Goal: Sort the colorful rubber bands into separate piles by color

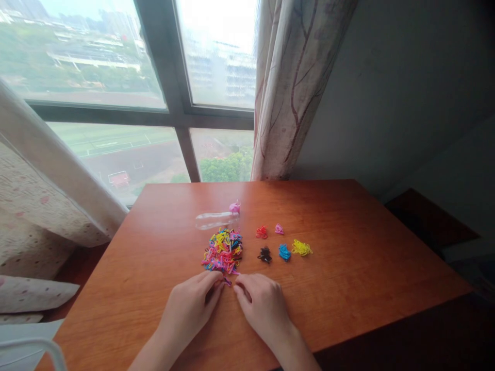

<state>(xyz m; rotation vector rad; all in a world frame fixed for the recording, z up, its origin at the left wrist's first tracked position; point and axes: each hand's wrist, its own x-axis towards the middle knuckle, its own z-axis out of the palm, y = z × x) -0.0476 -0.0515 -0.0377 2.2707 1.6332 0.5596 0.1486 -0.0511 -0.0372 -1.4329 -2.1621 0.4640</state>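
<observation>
A mixed heap of small colourful rubber bands (222, 251) lies on the wooden table. At its near edge, my left hand (195, 299) has thumb and forefinger closed in a pinch, with a purple band (228, 282) at the fingertips. Just to the right, my right hand (263, 299) is also closed in a pinch beside a pink strand of the heap; what its fingertips hold is too small to make out. Sorted by colour to the right are red bands (262, 232), pink bands (279, 229), black bands (265, 254), blue bands (284, 252) and yellow bands (302, 248).
Behind the heap lies a clear plastic container (212, 221) with a pink piece (234, 207) at its right end. The wooden table (367, 257) reaches back to the window and a curtain (294, 77). A white curved rail (34, 342) stands at the lower left.
</observation>
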